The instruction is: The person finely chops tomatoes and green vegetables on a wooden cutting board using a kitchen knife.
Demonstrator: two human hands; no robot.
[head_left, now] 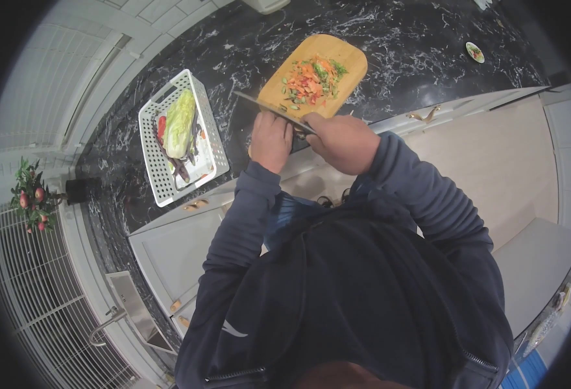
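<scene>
A knife [264,107] is in my right hand [345,143], its blade slanting up and left across the near edge of a wooden cutting board [351,54]. My left hand [272,142] is at the board's near left corner, close against the blade. Its fingers are curled, and whatever lies under them is hidden. On the board is a pile of chopped vegetables [311,81], orange, red and green bits mixed together.
Left of the board, a white perforated basket [217,155] holds a head of napa cabbage [180,124], something red [161,128] and dark purplish pieces. A small plate [474,52] lies far right on the black marbled counter [415,61]. A sink [136,305] is lower left.
</scene>
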